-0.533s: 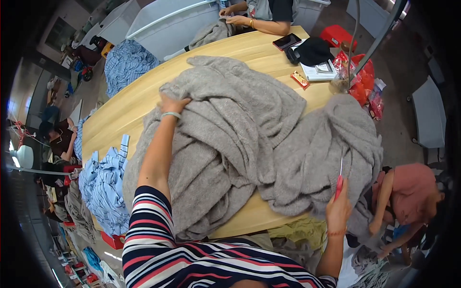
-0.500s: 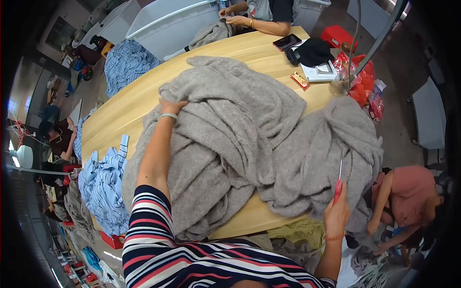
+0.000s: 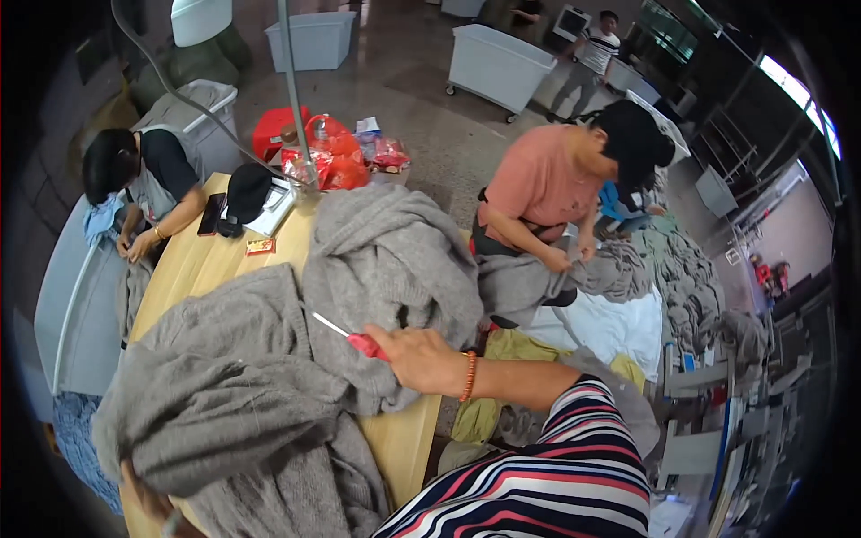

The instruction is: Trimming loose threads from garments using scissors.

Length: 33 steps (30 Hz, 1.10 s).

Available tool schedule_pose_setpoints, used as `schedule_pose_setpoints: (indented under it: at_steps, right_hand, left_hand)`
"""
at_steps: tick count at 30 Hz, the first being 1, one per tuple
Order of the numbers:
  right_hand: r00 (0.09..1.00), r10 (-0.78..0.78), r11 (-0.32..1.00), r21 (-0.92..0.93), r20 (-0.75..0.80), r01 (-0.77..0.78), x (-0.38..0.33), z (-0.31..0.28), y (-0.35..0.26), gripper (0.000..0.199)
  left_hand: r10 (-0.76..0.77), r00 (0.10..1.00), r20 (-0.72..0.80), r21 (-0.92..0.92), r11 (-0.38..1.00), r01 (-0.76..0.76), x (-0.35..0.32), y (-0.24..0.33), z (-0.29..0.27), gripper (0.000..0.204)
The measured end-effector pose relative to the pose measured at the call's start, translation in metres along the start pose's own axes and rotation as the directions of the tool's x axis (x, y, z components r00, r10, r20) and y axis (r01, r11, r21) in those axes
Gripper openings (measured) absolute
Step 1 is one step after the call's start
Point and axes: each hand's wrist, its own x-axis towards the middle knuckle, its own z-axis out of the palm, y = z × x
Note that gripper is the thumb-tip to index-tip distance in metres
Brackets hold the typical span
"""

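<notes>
Grey knit garments point(image 3: 233, 403) lie in a loose heap on the lower left of the table, and a second grey knit pile point(image 3: 395, 260) adjoins it toward the right. My left hand point(image 3: 148, 502) is at the lower left edge of the heap, closed on a fold of the grey knit, with its fingers partly hidden by cloth. My right hand point(image 3: 426, 359) is wrapped round the handle of a red-handled tool with a slim metal blade point(image 3: 332, 324). The blade points toward the upper left, over the second pile. Whether it is scissors I cannot tell.
The wooden table point(image 3: 408, 439) also carries a black cap point(image 3: 247, 193), a phone point(image 3: 212, 215), a small red-and-yellow packet point(image 3: 261, 247) and red plastic bags point(image 3: 336, 152). A co-worker in pink point(image 3: 538, 179) handles grey cloth at right; another person point(image 3: 161, 179) works at far left. A metal pole point(image 3: 291, 81) rises behind.
The view has swung to the right. My right hand, with the red-handled tool, now reaches over the second grey pile. My left hand now sits at the lower left edge, partly covered by cloth.
</notes>
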Motion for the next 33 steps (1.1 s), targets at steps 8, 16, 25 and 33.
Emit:
schedule_pose_setpoints:
  at_steps: [8, 16, 25, 33]
  right_hand:
    - [0.99, -0.136, 0.99, -0.029, 0.041, 0.137, -0.043, 0.033, -0.072, 0.053]
    - [0.956, -0.29, 0.957, 0.036, 0.053, 0.288, -0.056, 0.053, -0.132, 0.048]
    - [0.863, -0.372, 0.912, 0.305, 0.34, 0.273, -0.038, 0.047, -0.214, 0.04]
    - [0.922, -0.303, 0.951, 0.135, 0.243, 0.277, -0.038, 0.023, -0.178, 0.044]
  left_hand:
    - [-0.188, 0.962, 0.198, 0.637, 0.771, 0.02, -0.168, -0.012, -0.075, 0.043]
    - [-0.548, 0.815, -0.189, 0.968, 0.033, 0.247, -0.318, 0.028, -0.057, 0.055]
    - [0.129, 0.944, -0.305, 0.893, 0.382, 0.237, -0.249, -0.033, -0.163, 0.053]
    - [0.138, 0.988, 0.061, 0.711, 0.689, -0.141, -0.315, 0.033, 0.057, 0.006]
